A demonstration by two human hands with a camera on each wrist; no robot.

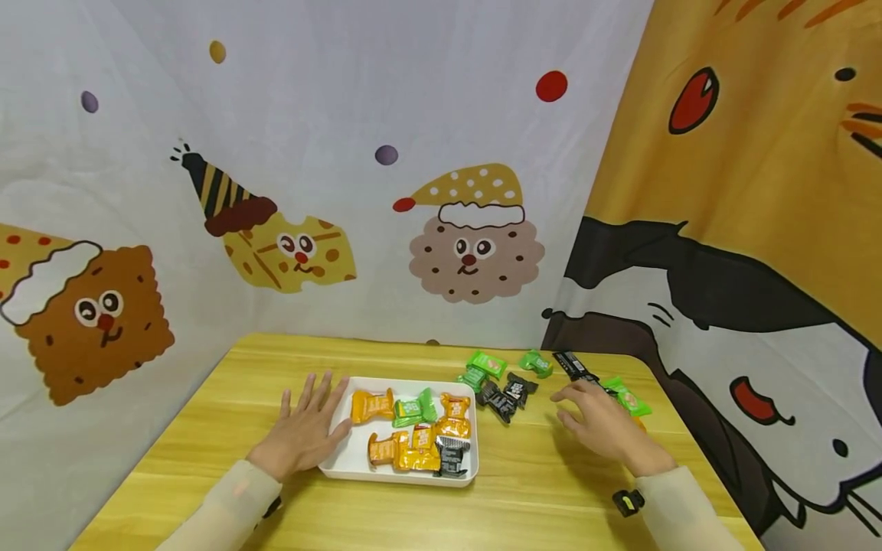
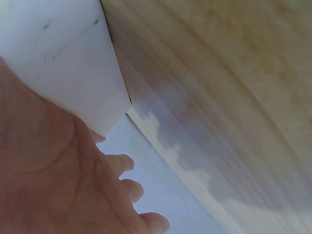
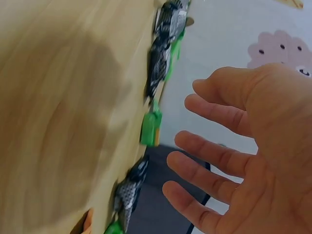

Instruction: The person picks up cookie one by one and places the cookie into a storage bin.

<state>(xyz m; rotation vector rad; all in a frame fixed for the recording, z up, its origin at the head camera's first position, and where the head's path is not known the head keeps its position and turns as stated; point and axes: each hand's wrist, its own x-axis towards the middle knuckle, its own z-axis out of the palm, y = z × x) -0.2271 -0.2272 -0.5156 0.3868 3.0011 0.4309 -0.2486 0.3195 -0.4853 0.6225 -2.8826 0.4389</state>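
Right hand: The right hand (image 1: 602, 425) is up above the table (image 1: 537, 497). Its fingers are spread with gaps between them, and it has nothing in it.
Long black packet: The long black packet (image 1: 569, 362) is on the table, just past the right hand, on the side away from the person. Its long way runs on a slant, from far left to near right. The hand hides the near end. The right hand is much nearer to it than the left one.
Bright green packet: The bright green packet (image 1: 629, 398) is to the right of the right hand's fingers and slants the same way. A bit of orange (image 1: 641, 423) peeks out by the hand; too much is hidden to tell its shape.
Past the fingertips: The right fingers point left, toward two black packets (image 1: 520, 389) side by side. Three green packets (image 1: 537, 363) lie farther back.
White tray: The white tray (image 1: 354, 453) is well to the left of the right hand, with the two black packets between. Its long side goes left to right. Orange, green and black packets are inside.
Left hand: The left hand (image 1: 303, 428) is at the tray's left edge, fingers straight, thumb over the rim. It grips nothing; I cannot tell if it presses.
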